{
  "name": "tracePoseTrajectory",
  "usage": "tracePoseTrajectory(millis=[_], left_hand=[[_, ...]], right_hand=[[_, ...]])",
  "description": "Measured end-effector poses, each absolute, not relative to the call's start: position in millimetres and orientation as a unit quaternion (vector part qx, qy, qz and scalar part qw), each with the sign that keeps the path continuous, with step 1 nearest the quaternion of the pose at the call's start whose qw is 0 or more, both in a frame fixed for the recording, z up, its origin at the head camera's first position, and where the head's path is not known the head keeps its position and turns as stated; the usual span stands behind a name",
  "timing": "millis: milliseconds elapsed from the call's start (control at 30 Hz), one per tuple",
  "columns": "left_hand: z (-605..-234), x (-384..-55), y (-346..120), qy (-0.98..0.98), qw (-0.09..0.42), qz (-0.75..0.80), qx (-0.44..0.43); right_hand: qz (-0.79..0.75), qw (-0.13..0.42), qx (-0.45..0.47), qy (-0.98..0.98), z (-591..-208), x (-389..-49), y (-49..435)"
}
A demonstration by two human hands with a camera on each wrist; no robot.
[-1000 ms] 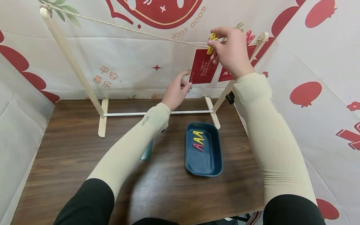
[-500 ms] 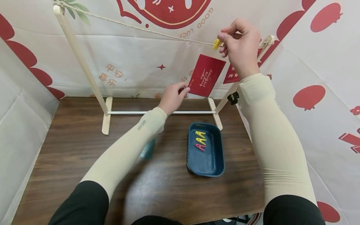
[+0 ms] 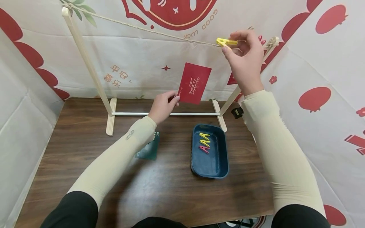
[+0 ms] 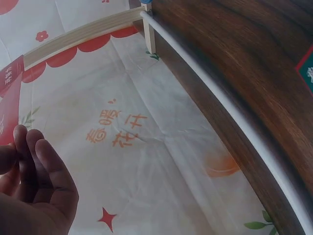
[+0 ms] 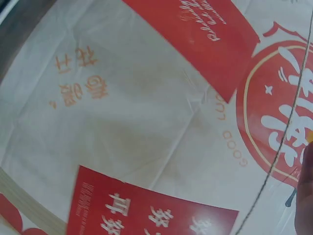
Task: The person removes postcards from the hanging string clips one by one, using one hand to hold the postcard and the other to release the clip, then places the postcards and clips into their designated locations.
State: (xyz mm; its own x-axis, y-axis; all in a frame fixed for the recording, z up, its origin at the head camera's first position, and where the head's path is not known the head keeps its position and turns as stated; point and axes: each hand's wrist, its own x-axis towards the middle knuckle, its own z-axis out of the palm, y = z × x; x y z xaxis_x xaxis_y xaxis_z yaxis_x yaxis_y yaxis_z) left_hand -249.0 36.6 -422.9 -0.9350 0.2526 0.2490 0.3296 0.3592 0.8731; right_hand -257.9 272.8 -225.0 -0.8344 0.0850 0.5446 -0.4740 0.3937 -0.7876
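Pinching the red card (image 3: 195, 83) at its lower left corner, the left hand (image 3: 162, 107) holds it below the rope (image 3: 154, 31); the right hand (image 3: 247, 63) has a yellow clip (image 3: 225, 42) in its pinched grip at the rope.

The surface (image 3: 174, 196) in front of me is brown and wood-grained. A wooden stand (image 3: 89, 65) rests its two feet on it, a dark blue tray (image 3: 209, 167) just beside one foot. A partly hidden green card (image 3: 150, 151) lies apart from the tray.
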Motion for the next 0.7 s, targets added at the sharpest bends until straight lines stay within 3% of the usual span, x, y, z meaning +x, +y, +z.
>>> tracePoseTrajectory(millis=[300, 567, 700], left_hand=[[-420.8, -238.6, 26.9, -0.828, 0.040, -0.535, -0.163], [-430.4, -224.1, 19.4, -0.812, 0.022, -0.561, -0.159], [-441.0, -205.4, -5.0, -0.813, 0.025, -0.565, -0.138]], right_hand=[[0.529, 0.225, 0.098, -0.812, -233.5, -248.7, 274.1], [0.466, 0.273, 0.093, -0.836, -250.7, -219.6, 288.0], [0.452, 0.264, 0.110, -0.845, -273.9, -202.2, 298.3]])
